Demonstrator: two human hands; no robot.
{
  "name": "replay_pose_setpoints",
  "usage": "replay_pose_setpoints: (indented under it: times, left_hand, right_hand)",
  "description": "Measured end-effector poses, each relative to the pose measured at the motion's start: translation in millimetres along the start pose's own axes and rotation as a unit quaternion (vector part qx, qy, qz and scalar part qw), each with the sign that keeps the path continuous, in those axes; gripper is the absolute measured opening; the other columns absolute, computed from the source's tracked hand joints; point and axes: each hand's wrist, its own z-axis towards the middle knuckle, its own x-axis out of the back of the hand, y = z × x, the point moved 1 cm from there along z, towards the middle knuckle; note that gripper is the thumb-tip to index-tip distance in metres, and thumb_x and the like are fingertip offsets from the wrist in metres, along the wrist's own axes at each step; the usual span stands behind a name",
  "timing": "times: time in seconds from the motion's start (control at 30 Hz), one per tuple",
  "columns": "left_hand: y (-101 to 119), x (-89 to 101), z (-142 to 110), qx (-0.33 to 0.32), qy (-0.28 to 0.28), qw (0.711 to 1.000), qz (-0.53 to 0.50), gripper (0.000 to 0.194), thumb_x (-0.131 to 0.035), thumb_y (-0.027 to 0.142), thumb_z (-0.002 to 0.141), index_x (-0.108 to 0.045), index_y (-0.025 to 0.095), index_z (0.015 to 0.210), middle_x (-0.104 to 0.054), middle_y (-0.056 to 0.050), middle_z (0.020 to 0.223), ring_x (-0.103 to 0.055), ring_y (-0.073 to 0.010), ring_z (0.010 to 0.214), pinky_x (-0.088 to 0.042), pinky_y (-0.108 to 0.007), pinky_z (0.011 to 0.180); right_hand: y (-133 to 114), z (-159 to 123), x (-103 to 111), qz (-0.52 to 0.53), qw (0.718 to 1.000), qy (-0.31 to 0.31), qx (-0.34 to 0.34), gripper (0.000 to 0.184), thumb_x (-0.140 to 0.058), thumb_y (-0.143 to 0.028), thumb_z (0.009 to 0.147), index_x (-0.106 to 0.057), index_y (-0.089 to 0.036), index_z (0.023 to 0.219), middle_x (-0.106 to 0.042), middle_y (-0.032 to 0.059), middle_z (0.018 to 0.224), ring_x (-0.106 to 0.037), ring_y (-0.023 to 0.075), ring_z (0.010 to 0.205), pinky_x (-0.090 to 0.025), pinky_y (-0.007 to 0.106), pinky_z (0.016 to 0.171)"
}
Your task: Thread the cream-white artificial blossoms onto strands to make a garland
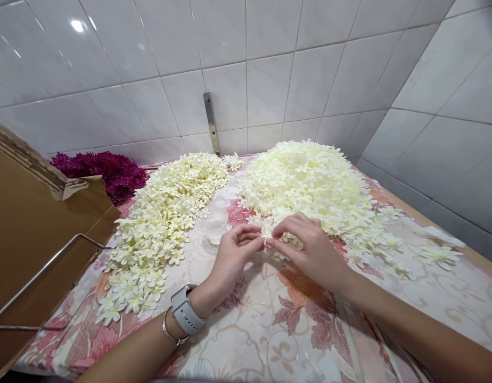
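Note:
My left hand [235, 254] and my right hand [310, 247] meet fingertip to fingertip over a small cream artificial flower [267, 230], both pinched on it. They work at the near edge of a large heap of cream flowers [310, 181] on the right. A second, longer heap of the same flowers [162, 223] stretches along the left. My left wrist bears a grey watch [185, 310] and a thin bangle.
A floral-patterned cloth [270, 330] covers the table. A brown cardboard box [26, 223] with a metal rod stands at the left. Purple flowers [106, 170] lie at the back left. White tiled walls close the back and right sides.

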Motion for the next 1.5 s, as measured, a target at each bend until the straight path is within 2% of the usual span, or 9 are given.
replay_pose_setpoints:
  times: [0.23, 0.67, 0.73, 0.87, 0.97, 1.07, 1.2, 1.37, 1.5]
  left_hand:
    - [0, -2.1, -2, -0.006, -0.052, 0.999, 0.004, 0.028, -0.074, 0.021, 0.063, -0.061, 0.016, 0.087, -0.063, -0.003, 0.082, -0.061, -0.0152, 0.079, -0.051, -0.026, 0.068]
    - [-1, -1.2, 0, -0.024, -0.026, 0.999, 0.012, 0.024, -0.070, 0.013, 0.062, -0.060, 0.015, 0.083, -0.062, -0.001, 0.079, -0.060, -0.0119, 0.073, -0.047, -0.022, 0.066]
    - [-1, -0.9, 0, -0.014, -0.015, 1.000, 0.012, 0.024, -0.070, 0.015, 0.062, -0.059, 0.015, 0.083, -0.061, -0.001, 0.079, -0.060, -0.0125, 0.073, -0.047, -0.022, 0.066]
    - [-3, 0.3, 1, 0.009, 0.001, 1.000, 0.011, 0.028, -0.072, 0.019, 0.061, -0.059, 0.016, 0.086, -0.061, -0.001, 0.076, -0.061, -0.0136, 0.073, -0.046, -0.023, 0.065]
    - [-4, 0.4, 2, -0.001, -0.005, 1.000, 0.003, 0.029, -0.074, 0.017, 0.059, -0.059, 0.016, 0.083, -0.061, 0.000, 0.075, -0.060, -0.0127, 0.071, -0.046, -0.022, 0.065]
    - [-4, 0.0, 2, -0.004, -0.014, 1.000, -0.004, 0.029, -0.074, 0.015, 0.058, -0.059, 0.016, 0.083, -0.060, 0.000, 0.075, -0.059, -0.0111, 0.071, -0.046, -0.021, 0.065]
    - [-3, -0.3, 1, 0.004, -0.010, 1.000, -0.008, 0.029, -0.074, 0.016, 0.058, -0.060, 0.016, 0.083, -0.059, 0.001, 0.076, -0.058, -0.0110, 0.070, -0.046, -0.021, 0.064]
    - [0, 0.0, 0, 0.010, 0.013, 1.000, 0.003, 0.029, -0.075, 0.018, 0.060, -0.060, 0.015, 0.084, -0.059, 0.001, 0.075, -0.058, -0.0107, 0.068, -0.044, -0.020, 0.060]
    - [-1, -0.6, -1, 0.016, -0.011, 1.000, -0.005, 0.029, -0.074, 0.017, 0.059, -0.061, 0.015, 0.085, -0.063, -0.002, 0.075, -0.060, -0.0131, 0.070, -0.046, -0.021, 0.061]
  right_hand:
    - [0, 0, 0, 0.035, 0.999, -0.014, -0.023, 0.015, -0.054, -0.020, 0.085, -0.060, -0.020, 0.072, -0.067, -0.0001, 0.073, -0.055, 0.0184, 0.078, -0.031, 0.034, 0.073]
    - [3, 2, 1, 0.160, 0.975, -0.046, -0.151, 0.017, -0.052, -0.032, 0.080, -0.062, -0.020, 0.073, -0.065, 0.0025, 0.076, -0.058, 0.0176, 0.073, -0.042, 0.029, 0.066]
    - [5, 3, 4, 0.135, 0.978, -0.008, -0.161, 0.016, -0.054, -0.032, 0.079, -0.059, -0.020, 0.070, -0.063, 0.0020, 0.072, -0.056, 0.0175, 0.069, -0.041, 0.029, 0.064]
    - [4, 3, 9, 0.019, 0.991, 0.106, -0.084, 0.013, -0.060, -0.030, 0.076, -0.051, -0.021, 0.072, -0.059, 0.0032, 0.075, -0.052, 0.0207, 0.076, -0.039, 0.033, 0.068]
    - [0, 1, 4, 0.017, 0.999, 0.028, 0.007, 0.010, -0.060, -0.028, 0.079, -0.053, -0.021, 0.075, -0.061, 0.0039, 0.076, -0.052, 0.0209, 0.078, -0.038, 0.034, 0.069]
    - [-2, 0, 0, 0.022, 0.999, -0.012, 0.026, 0.012, -0.055, -0.023, 0.083, -0.055, -0.020, 0.072, -0.063, 0.0033, 0.073, -0.053, 0.0199, 0.076, -0.038, 0.034, 0.070]
    - [2, 1, 4, 0.044, 0.999, -0.003, -0.024, 0.013, -0.052, -0.023, 0.085, -0.060, -0.021, 0.074, -0.064, 0.0028, 0.074, -0.056, 0.0192, 0.074, -0.041, 0.033, 0.068]
    - [7, 3, 11, -0.033, 0.991, 0.125, -0.015, 0.009, -0.058, -0.026, 0.081, -0.058, -0.020, 0.088, -0.063, 0.0060, 0.087, -0.054, 0.0228, 0.085, -0.042, 0.036, 0.073]
    - [1, 1, 4, -0.017, 0.997, 0.044, 0.065, 0.009, -0.061, -0.028, 0.080, -0.059, -0.020, 0.085, -0.064, 0.0054, 0.083, -0.053, 0.0221, 0.083, -0.041, 0.036, 0.073]
